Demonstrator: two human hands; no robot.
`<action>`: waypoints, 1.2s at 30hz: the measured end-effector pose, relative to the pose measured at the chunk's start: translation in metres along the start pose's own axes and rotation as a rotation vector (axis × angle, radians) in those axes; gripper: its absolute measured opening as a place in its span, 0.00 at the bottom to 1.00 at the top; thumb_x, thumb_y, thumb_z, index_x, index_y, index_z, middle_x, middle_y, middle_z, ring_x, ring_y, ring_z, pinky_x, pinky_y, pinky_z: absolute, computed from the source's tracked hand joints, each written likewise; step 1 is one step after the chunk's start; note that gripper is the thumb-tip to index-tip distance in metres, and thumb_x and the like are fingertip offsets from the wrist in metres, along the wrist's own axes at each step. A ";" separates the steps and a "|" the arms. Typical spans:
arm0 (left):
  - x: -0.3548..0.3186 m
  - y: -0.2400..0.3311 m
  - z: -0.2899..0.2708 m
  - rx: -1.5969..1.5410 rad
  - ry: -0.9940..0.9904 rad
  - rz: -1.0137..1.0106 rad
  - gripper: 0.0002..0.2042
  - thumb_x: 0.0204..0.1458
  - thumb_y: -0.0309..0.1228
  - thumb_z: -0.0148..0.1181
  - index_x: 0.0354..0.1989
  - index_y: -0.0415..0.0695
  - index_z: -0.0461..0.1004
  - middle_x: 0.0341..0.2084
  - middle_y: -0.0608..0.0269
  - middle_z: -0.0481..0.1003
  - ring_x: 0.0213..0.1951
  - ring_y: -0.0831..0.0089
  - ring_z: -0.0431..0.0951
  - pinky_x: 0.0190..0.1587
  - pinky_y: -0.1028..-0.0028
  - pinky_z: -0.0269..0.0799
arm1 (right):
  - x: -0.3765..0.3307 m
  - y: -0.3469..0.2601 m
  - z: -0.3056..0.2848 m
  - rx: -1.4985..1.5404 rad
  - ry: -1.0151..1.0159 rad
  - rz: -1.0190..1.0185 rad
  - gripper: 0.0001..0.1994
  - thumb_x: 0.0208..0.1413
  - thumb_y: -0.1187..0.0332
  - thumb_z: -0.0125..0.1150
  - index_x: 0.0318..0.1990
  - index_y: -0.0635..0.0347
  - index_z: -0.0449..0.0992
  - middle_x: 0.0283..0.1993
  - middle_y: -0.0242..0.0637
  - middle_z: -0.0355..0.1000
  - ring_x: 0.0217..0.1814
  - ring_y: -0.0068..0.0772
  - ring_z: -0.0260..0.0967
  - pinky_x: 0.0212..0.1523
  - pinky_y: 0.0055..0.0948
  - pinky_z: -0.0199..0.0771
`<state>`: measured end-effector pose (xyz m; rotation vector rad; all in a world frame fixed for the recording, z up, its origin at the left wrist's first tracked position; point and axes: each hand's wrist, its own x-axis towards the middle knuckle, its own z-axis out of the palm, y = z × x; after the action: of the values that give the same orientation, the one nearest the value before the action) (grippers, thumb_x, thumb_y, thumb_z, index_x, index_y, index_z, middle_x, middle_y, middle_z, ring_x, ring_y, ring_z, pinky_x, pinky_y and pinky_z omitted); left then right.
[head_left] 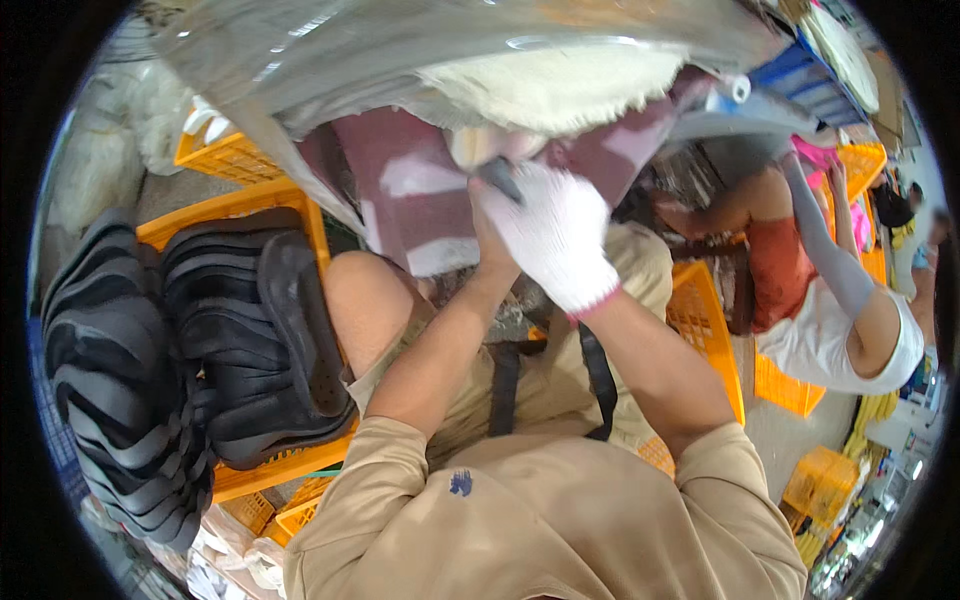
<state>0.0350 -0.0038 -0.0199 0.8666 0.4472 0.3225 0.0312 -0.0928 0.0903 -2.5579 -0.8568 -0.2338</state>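
Observation:
My right hand (562,235), in a white knit glove, is closed over a dark grey piece (500,180) in front of me. My bare left hand (490,228) grips the same piece from the left, its fingers partly hidden behind the glove. Only a small part of the piece shows, so its kind is not clear. Just beyond it sits a pale, rounded, roller-like part (478,147), close to the piece; whether they touch I cannot tell. Behind the hands stands a dusty, maroon housing (400,160) under a fuzzy white pad (560,85).
To my left, an orange crate (285,470) holds stacked black foam clogs (240,330), with another black stack (110,380) beside it. Clear plastic sheeting (450,40) hangs overhead. A co-worker (840,330) sits at the right, near an orange crate (705,320).

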 end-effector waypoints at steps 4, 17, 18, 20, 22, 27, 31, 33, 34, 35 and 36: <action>-0.010 -0.005 -0.009 -0.436 -0.122 -0.545 0.50 0.66 0.76 0.27 0.70 0.36 0.65 0.54 0.43 0.76 0.42 0.52 0.84 0.47 0.59 0.85 | -0.009 -0.001 -0.027 0.692 -0.377 0.215 0.26 0.51 0.50 0.71 0.48 0.64 0.82 0.40 0.58 0.81 0.48 0.59 0.82 0.50 0.46 0.82; -0.006 0.013 0.013 -0.462 0.185 -0.664 0.42 0.59 0.80 0.40 0.36 0.47 0.74 0.23 0.63 0.73 0.23 0.65 0.76 0.23 0.60 0.75 | -0.071 -0.036 -0.073 0.446 -0.272 0.197 0.32 0.49 0.60 0.77 0.60 0.70 0.76 0.57 0.55 0.79 0.57 0.56 0.80 0.55 0.42 0.83; 0.001 0.012 0.012 -0.482 0.148 -0.614 0.41 0.60 0.79 0.42 0.41 0.47 0.75 0.25 0.61 0.72 0.24 0.62 0.76 0.25 0.57 0.75 | -0.092 -0.035 -0.065 0.336 -0.064 0.066 0.36 0.46 0.64 0.79 0.62 0.72 0.75 0.60 0.55 0.78 0.59 0.56 0.80 0.56 0.42 0.83; 0.016 0.016 0.016 -0.361 0.218 -0.593 0.39 0.63 0.76 0.39 0.44 0.48 0.74 0.30 0.57 0.74 0.26 0.57 0.77 0.28 0.53 0.77 | -0.086 -0.015 -0.035 0.324 0.021 0.036 0.32 0.46 0.64 0.80 0.57 0.72 0.78 0.56 0.51 0.81 0.51 0.53 0.83 0.50 0.42 0.85; 0.034 0.020 0.021 -0.408 0.127 -0.421 0.39 0.64 0.75 0.37 0.46 0.47 0.73 0.31 0.56 0.74 0.26 0.56 0.76 0.29 0.52 0.77 | -0.051 0.002 -0.006 0.369 0.089 0.150 0.20 0.49 0.55 0.77 0.42 0.61 0.84 0.44 0.51 0.84 0.40 0.53 0.83 0.41 0.44 0.84; 0.028 0.003 0.010 -0.516 0.119 -0.255 0.39 0.66 0.73 0.32 0.50 0.46 0.72 0.33 0.53 0.74 0.27 0.54 0.76 0.31 0.49 0.77 | 0.010 -0.003 0.004 0.553 -0.016 0.314 0.29 0.46 0.39 0.73 0.34 0.61 0.86 0.34 0.56 0.81 0.44 0.64 0.81 0.47 0.50 0.83; 0.006 -0.007 -0.019 -0.382 0.090 -0.545 0.43 0.66 0.73 0.25 0.58 0.44 0.71 0.40 0.44 0.78 0.26 0.48 0.74 0.32 0.49 0.79 | -0.040 -0.025 -0.045 0.232 -0.188 -0.008 0.32 0.52 0.58 0.69 0.63 0.66 0.73 0.43 0.54 0.80 0.40 0.63 0.80 0.45 0.54 0.82; 0.007 -0.005 -0.023 -0.351 0.066 -0.571 0.41 0.66 0.70 0.28 0.56 0.44 0.74 0.43 0.40 0.78 0.35 0.45 0.75 0.44 0.47 0.78 | -0.044 -0.034 -0.055 0.173 -0.174 -0.001 0.27 0.53 0.63 0.68 0.60 0.65 0.75 0.43 0.51 0.81 0.38 0.61 0.79 0.43 0.52 0.82; 0.007 -0.001 -0.020 -0.374 0.068 -0.554 0.38 0.67 0.67 0.31 0.55 0.43 0.75 0.43 0.41 0.78 0.36 0.47 0.76 0.46 0.48 0.78 | -0.039 -0.035 -0.054 0.149 -0.306 0.140 0.25 0.53 0.64 0.68 0.58 0.65 0.76 0.43 0.51 0.81 0.38 0.60 0.79 0.42 0.52 0.82; 0.006 0.006 -0.015 -0.385 0.065 -0.527 0.35 0.67 0.64 0.35 0.54 0.43 0.76 0.42 0.42 0.79 0.38 0.48 0.77 0.48 0.49 0.77 | -0.027 -0.032 -0.053 0.454 -0.367 0.235 0.24 0.53 0.64 0.68 0.57 0.66 0.77 0.43 0.51 0.81 0.38 0.60 0.80 0.42 0.51 0.82; 0.002 0.015 -0.009 -0.373 0.067 -0.511 0.33 0.67 0.61 0.38 0.53 0.42 0.77 0.41 0.43 0.79 0.39 0.50 0.78 0.50 0.50 0.76 | -0.019 -0.030 -0.052 0.556 -0.434 0.236 0.23 0.53 0.64 0.68 0.56 0.66 0.78 0.42 0.52 0.81 0.39 0.60 0.80 0.41 0.49 0.81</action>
<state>0.0305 0.0123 -0.0133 0.3586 0.6287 -0.0397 -0.0033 -0.1049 0.1413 -2.1659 -0.6341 0.5725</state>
